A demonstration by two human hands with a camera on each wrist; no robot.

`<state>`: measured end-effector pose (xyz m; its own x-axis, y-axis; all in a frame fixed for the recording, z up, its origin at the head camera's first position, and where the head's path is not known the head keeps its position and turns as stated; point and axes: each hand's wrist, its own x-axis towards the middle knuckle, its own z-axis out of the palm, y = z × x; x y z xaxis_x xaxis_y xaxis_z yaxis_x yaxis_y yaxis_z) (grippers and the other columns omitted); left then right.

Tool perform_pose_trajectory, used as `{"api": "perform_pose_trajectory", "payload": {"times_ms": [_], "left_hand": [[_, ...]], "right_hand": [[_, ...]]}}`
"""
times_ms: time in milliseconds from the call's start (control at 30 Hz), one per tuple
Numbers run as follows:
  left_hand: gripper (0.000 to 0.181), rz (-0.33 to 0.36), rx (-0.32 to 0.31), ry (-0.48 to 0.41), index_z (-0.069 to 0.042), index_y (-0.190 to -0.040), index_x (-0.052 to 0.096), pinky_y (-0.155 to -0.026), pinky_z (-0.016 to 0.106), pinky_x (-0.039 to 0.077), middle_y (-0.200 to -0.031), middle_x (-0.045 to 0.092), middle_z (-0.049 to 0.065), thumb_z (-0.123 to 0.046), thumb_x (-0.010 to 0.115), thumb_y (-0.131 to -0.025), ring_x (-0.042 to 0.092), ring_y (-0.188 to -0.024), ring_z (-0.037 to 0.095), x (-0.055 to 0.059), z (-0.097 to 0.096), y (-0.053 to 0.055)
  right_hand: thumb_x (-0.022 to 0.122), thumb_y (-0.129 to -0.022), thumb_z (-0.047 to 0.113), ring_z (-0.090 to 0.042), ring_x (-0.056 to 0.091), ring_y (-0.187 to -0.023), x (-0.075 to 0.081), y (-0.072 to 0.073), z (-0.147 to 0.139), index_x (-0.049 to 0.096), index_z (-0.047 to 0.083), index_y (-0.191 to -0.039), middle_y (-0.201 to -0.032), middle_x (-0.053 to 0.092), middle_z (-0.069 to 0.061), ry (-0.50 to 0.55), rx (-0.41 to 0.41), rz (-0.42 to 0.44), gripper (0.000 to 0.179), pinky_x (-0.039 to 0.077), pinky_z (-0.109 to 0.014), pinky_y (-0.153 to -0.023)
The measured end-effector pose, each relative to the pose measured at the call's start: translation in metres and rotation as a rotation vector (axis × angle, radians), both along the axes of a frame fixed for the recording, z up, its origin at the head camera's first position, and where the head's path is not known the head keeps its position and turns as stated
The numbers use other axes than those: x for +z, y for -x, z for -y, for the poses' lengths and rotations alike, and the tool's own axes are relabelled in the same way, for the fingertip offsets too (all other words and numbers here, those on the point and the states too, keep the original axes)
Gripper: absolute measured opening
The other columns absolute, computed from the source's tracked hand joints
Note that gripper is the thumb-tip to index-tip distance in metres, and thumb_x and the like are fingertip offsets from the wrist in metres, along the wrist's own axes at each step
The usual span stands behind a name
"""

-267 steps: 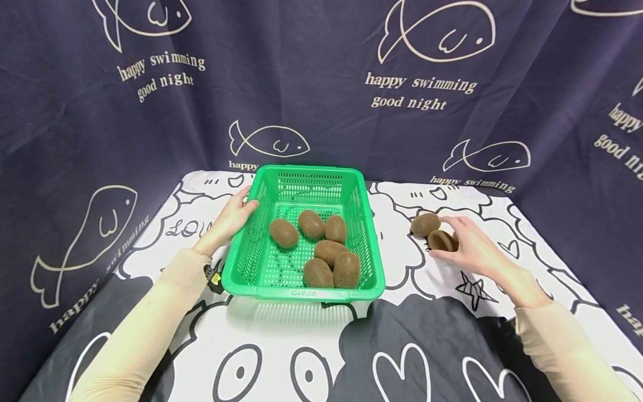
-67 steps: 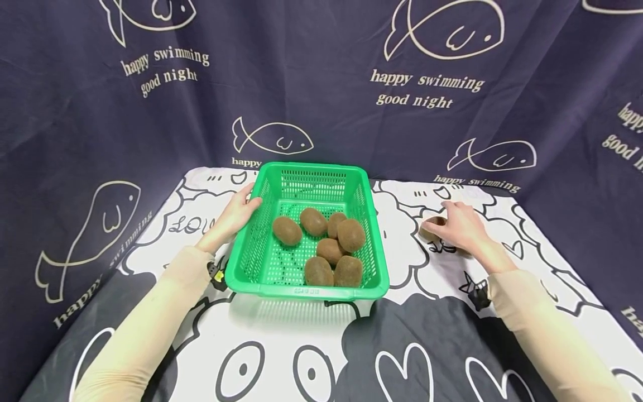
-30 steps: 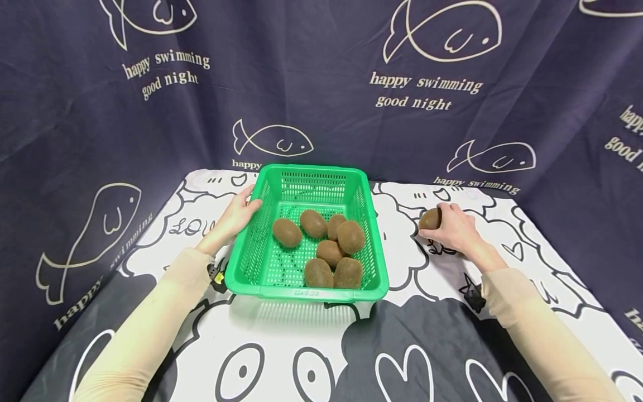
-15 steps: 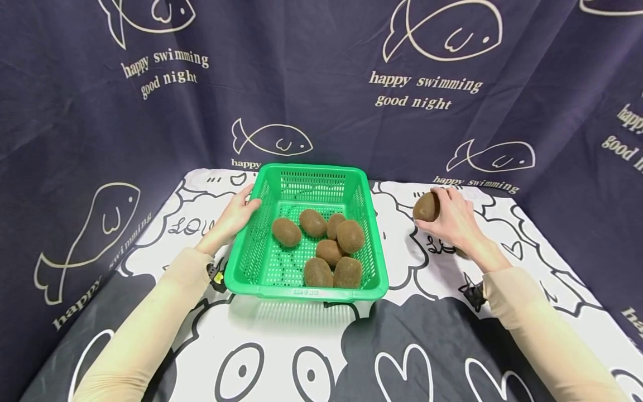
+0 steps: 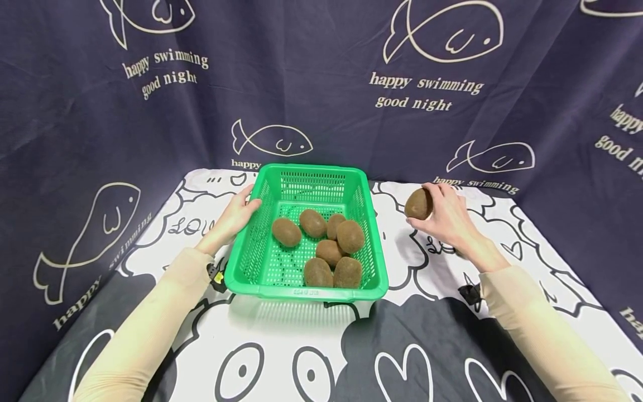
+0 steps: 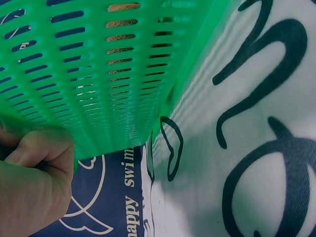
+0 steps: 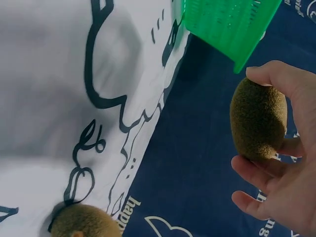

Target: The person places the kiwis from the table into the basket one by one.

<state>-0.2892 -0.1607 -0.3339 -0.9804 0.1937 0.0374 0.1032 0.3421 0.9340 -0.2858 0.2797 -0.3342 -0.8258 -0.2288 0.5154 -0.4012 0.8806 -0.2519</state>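
Note:
My left hand [image 5: 234, 216] grips the left rim of a green plastic basket [image 5: 304, 292], thumb over the edge. In the left wrist view its curled fingers [image 6: 47, 153] lie against the slotted wall. Several brown fuzzy kiwis [image 5: 287, 232] lie inside the basket, mostly toward its right and front. Right of the basket, my right hand [image 5: 450, 216] pinches a kiwi [image 5: 419, 204] between thumb and fingers, held above the table. The right wrist view shows this kiwi [image 7: 258, 119] upright in the grasp. Another kiwi [image 7: 85, 222] rests on the table, nearly hidden behind my right wrist in the head view.
A white and dark patterned cloth [image 5: 281, 335] covers the table. Dark blue curtains [image 5: 331, 84] printed with fish and lettering hang behind and at both sides. The basket's right wall [image 5: 370, 223] stands between the held kiwi and those inside.
My right hand has picked a kiwi off the table, raised it and moved it left. Compared with the oldest frame, the basket holds one more kiwi. My left hand stays on the rim.

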Motion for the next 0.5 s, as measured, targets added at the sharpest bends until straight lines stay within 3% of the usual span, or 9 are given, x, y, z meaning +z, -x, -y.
{"api": "perform_pose_trajectory", "payload": {"times_ms": [100, 367, 500], "left_hand": [[0.055, 0.004, -0.003, -0.013, 0.002, -0.152, 0.020, -0.073, 0.038, 0.061, -0.124, 0.053, 0.038, -0.009, 0.038, -0.101, 0.066, -0.085, 0.029, -0.001, 0.001, 0.002], [0.055, -0.007, 0.008, -0.016, -0.007, -0.154, 0.020, -0.073, 0.035, 0.061, -0.126, 0.054, 0.033, -0.015, 0.038, -0.102, 0.065, -0.089, 0.029, -0.025, 0.008, 0.020], [0.055, -0.022, 0.014, -0.017, -0.009, -0.154, 0.022, -0.074, 0.039, 0.061, -0.125, 0.056, 0.032, -0.016, 0.039, -0.102, 0.066, -0.087, 0.028, -0.027, 0.008, 0.021]], "right_hand": [[0.083, -0.063, 0.022, -0.039, 0.051, -0.091, 0.002, 0.000, 0.004, 0.053, -0.002, -0.122, -0.102, 0.052, -0.023, -0.006, 0.015, -0.010, 0.070, 0.035, -0.057, -0.084], [0.084, -0.063, 0.025, -0.036, 0.051, -0.091, 0.006, 0.003, 0.016, 0.053, -0.002, -0.122, -0.101, 0.054, -0.022, -0.017, 0.050, -0.022, 0.072, 0.038, -0.058, -0.084], [0.084, -0.063, 0.026, -0.038, 0.053, -0.093, 0.010, 0.003, 0.024, 0.053, -0.003, -0.122, -0.105, 0.055, -0.023, -0.028, 0.059, -0.026, 0.073, 0.039, -0.059, -0.084]]}}
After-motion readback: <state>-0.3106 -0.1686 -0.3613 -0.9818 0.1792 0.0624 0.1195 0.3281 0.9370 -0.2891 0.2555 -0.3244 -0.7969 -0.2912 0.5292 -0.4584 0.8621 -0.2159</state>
